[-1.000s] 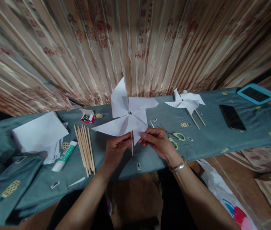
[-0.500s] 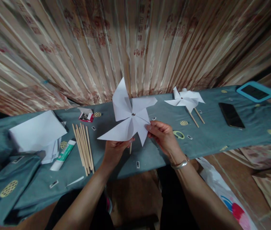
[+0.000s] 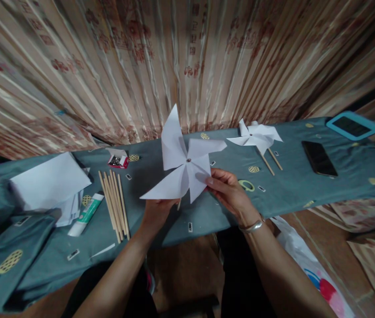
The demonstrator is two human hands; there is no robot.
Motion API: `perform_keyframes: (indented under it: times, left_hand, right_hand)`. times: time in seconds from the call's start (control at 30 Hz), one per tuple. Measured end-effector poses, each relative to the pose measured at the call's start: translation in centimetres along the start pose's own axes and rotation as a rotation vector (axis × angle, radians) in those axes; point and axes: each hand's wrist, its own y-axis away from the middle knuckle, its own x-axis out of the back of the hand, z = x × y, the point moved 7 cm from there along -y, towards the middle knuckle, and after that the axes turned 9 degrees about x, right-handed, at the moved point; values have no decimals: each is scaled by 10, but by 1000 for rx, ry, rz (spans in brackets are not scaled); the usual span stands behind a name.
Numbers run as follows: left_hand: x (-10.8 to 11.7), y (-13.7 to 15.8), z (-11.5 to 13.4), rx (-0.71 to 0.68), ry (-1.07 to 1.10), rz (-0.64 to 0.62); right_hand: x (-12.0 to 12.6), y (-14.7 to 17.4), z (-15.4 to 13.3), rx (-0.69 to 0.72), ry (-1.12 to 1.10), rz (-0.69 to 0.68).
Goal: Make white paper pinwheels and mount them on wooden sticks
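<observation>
A white paper pinwheel [image 3: 195,172] with a metal pin at its hub is held up above the table, facing me. My left hand [image 3: 157,214] is closed below and behind it around its wooden stick [image 3: 179,204]; the lower-left blade covers most of those fingers. Between thumb and fingers, my right hand [image 3: 224,185] pinches the edge of the right-hand blade. Farther right, finished-looking pinwheels [image 3: 262,134] on two wooden sticks lie on the cloth. Just past my right hand is a pair of scissors, of which a pale green handle [image 3: 247,185] shows.
On the left lie paper sheets [image 3: 50,183], a green-and-white glue tube [image 3: 87,215], several wooden sticks [image 3: 114,203] and a small red box of pins [image 3: 118,160]. A phone [image 3: 320,159] and a blue-framed tablet [image 3: 353,125] are at right. A curtain [image 3: 174,57] hangs behind the table.
The pinwheel has shifted slightly right and turned a little, with its stick now tilted. My right hand still pinches the blade, and my left fingers are more hidden.
</observation>
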Motion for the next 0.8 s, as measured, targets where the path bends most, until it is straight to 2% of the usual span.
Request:
perform_keyframes:
  times: [0.1,0.27,0.37,0.8]
  left_hand:
    - [-7,4,3,9,55,-15]
    - [-12,8,1,62,96,-24]
    - [-14,7,3,60,131,-43]
    - [-20,6,-2,50,169,-102]
  right_hand:
    - [-5,1,-3,14,-39,-61]
    - [0,1,-2,22,-100,63]
    - [0,1,1,-10,-103,82]
    - [-3,2,6,-31,-9,21]
